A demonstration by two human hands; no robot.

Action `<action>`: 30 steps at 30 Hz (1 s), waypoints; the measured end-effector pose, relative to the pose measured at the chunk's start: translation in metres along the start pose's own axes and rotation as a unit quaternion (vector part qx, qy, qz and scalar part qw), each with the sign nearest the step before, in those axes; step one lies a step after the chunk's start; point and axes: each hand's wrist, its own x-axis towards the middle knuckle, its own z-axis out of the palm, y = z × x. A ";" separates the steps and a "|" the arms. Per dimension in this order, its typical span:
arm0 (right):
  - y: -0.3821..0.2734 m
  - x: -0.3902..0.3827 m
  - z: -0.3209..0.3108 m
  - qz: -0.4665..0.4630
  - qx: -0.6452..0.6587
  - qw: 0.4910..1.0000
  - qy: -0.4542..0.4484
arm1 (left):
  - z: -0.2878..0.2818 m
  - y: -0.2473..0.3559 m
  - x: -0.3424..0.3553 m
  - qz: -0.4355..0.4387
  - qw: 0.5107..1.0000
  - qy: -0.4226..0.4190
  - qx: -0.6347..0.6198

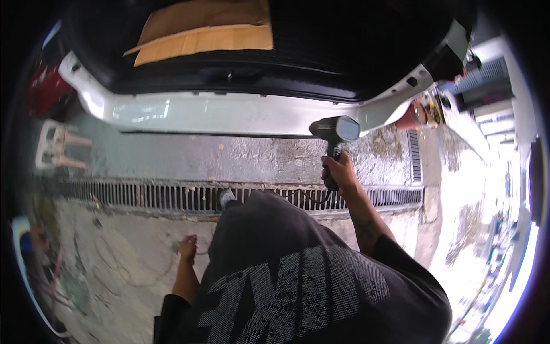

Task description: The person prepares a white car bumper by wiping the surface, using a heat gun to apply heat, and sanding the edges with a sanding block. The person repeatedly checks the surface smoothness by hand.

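Near the right end of the glossy white car bumper (189, 114), your right hand (344, 173) wraps tightly around a dark-grey, pistol-shaped tool (331, 129); a careless swing could scuff it. Back from the bumper, your left hand (188, 247) curls, contents unclear; the thin dark cable (312, 199) could snag in the slatted metal grate (166, 195).

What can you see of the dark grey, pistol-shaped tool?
The dark grey, pistol-shaped tool looks like plastic. Its barrel lies roughly sideways, a pale oval end toward the right; the handle below is gripped by the right hand. A dark cord seems to trail from it. Whether it runs cannot be told. Behind is a white bumper.
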 end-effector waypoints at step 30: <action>0.026 -0.002 -0.014 0.009 0.046 0.991 0.127 | 0.015 0.140 -0.010 -0.059 0.993 -0.092 0.045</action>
